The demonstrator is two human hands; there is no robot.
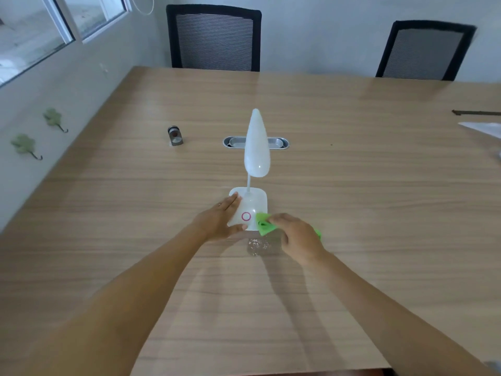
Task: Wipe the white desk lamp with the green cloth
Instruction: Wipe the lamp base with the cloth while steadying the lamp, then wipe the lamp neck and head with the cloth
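left hand (218, 221) steadies lamp base (250, 206); right hand (299, 237) presses green cloth (264, 225).

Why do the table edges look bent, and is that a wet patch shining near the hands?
In the head view, the wide-angle lens bows the wooden table and its edges; the whole picture is slightly soft. The shiny patch in front of the white desk lamp, between the left hand and the right hand holding the green cloth, glints like moisture, though that is uncertain.

Soft daylight from the window (32, 31) on my left; faint shadows, wide-angle bending, slight blur throughout.
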